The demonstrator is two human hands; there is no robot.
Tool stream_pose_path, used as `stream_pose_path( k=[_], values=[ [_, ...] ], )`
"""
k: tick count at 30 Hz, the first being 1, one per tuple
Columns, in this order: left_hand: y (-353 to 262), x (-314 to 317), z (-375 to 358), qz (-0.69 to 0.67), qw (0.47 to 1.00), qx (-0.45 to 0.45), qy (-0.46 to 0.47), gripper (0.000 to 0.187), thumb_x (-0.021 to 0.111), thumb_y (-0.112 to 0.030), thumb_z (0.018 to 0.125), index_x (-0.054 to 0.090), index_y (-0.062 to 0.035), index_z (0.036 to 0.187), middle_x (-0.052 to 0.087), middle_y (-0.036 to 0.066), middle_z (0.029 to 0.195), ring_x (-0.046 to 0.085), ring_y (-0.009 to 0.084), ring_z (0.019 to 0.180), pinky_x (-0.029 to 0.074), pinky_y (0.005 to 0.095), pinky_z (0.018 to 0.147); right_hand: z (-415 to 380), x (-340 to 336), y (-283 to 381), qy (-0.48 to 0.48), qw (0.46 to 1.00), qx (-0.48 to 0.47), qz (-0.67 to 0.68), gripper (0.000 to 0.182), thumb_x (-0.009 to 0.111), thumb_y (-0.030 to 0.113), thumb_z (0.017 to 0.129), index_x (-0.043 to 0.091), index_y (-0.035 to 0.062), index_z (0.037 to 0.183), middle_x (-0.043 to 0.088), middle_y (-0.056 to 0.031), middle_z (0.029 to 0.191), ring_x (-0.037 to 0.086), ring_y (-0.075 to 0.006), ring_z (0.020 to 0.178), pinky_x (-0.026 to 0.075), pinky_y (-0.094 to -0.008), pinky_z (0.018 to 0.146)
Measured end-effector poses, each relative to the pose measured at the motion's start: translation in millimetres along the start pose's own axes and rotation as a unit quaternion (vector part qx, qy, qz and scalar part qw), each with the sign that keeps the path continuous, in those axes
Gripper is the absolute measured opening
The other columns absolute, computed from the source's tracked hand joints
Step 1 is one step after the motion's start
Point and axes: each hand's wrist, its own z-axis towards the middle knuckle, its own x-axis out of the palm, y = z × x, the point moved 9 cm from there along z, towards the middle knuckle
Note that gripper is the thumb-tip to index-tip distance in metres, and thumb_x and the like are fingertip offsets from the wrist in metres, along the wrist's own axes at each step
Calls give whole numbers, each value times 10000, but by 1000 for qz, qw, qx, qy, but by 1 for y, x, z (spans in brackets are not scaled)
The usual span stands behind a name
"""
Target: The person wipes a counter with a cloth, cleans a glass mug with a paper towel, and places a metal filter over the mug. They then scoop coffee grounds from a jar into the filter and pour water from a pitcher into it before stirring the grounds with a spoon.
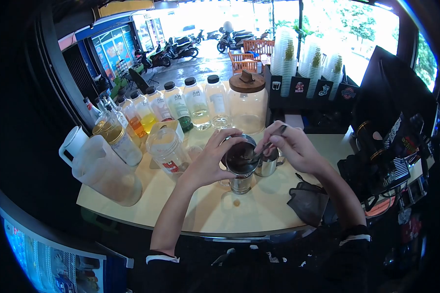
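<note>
Near the middle of the counter, my left hand point(211, 158) is wrapped round the rim of a dark round metal cup point(241, 157), tilted so its inside shows. My right hand point(292, 146) pinches a spoon point(265, 147), whose lower end is inside the cup. Directly below the cup stands a small glass mug point(240, 185); whether the two touch cannot be made out. A metal pitcher point(266, 167) stands just right of the cup, below my right hand. A small brown spot point(236, 202) lies on the counter in front of the mug.
On the pale counter point(200, 215) stand a plastic pitcher point(105, 171), a clear jar point(167, 151), several capped bottles point(196, 102) and a wooden-lidded jar point(248, 105). A dark cloth mask point(307, 201) lies right. Stacked cups point(284, 56) and dark equipment point(376, 161) stand beyond.
</note>
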Motion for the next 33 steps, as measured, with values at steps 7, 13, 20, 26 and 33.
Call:
stream_pose_path(
  k=[7, 13, 20, 26, 33],
  values=[
    [-3, -3, 0, 17, 1000, -2, -10, 781, 846, -158, 522, 502, -121, 1223, 440, 80, 1281, 440, 310, 1198, 370, 426, 1052, 12, 0, 0, 18, 1000, 15, 6, 181, 390, 128, 989, 512, -4, 1000, 660, -80, 850, 616, -119, 735, 510, -269, 699],
    [1, -2, -3, 26, 999, -12, -17, 793, 850, -163, 519, 501, -134, 1231, 435, 70, 1294, 429, 293, 1234, 273, 474, 1113, 7, 8, -2, -8, 999, 30, 15, 185, 389, 135, 991, 508, -7, 995, 660, -78, 853, 622, -104, 731, 512, -259, 682],
    [1, -3, -3, 20, 1000, -13, -19, 791, 845, -156, 528, 494, -147, 1236, 430, 62, 1297, 422, 296, 1245, 254, 503, 1120, 4, 13, -2, 19, 999, 29, 26, 184, 396, 135, 991, 517, -3, 985, 663, -73, 859, 624, -103, 725, 515, -262, 686],
    [2, -4, -3, 34, 999, -18, -23, 781, 841, -175, 536, 493, -148, 1235, 426, 55, 1297, 421, 300, 1246, 244, 544, 1114, 6, 5, -7, -6, 999, 40, 17, 189, 404, 140, 993, 522, -6, 971, 660, -79, 852, 626, -106, 736, 518, -259, 690],
    [5, -3, -5, 58, 998, -24, -24, 772, 845, -130, 545, 504, -101, 1237, 421, 89, 1302, 445, 263, 1238, 402, 383, 1050, -2, -7, -14, -57, 989, 49, 127, 184, 394, 184, 1008, 494, 32, 1034, 650, -106, 943, 631, -128, 758, 536, -282, 709]
  ],
)
